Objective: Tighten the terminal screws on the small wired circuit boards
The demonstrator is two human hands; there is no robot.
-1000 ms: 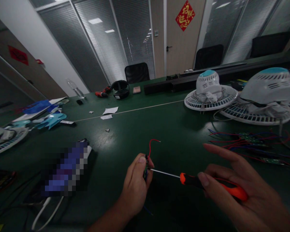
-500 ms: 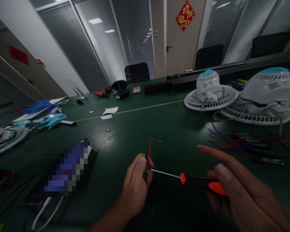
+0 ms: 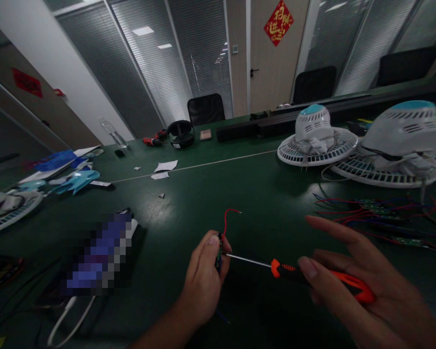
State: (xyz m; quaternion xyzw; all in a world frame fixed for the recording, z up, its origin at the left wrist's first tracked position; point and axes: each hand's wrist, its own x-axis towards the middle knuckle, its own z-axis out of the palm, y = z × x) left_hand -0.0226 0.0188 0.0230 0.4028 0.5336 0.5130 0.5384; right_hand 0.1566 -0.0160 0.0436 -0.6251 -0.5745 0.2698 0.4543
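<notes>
Near the middle front, my left hand [image 3: 206,277] pinches a small green circuit board [image 3: 219,258] on edge, the thumb pressed on its near face. A red wire [image 3: 225,222] with a bare end rises from the board's top, and a dark blue wire [image 3: 223,317] shows below the hand. My right hand [image 3: 370,286] holds a screwdriver [image 3: 287,269] with an orange and black handle, thumb on the grip and index finger stretched out free. The screwdriver's shaft points left, its tip at the board's right side; the fingers there hide the exact contact.
Several circuit boards with red and blue wires [image 3: 376,208] lie at the right. Behind them stand white fan heads [image 3: 314,138]. At the left are a phone-like device [image 3: 98,257] with a white cable [image 3: 72,325] and blue fan blades [image 3: 78,181]. Paper scraps [image 3: 166,166] lie further back.
My right hand has shifted its hold along the screwdriver handle: the thumb now lies further forward and more of the handle's rear shows. The left hand and board stay in place.
</notes>
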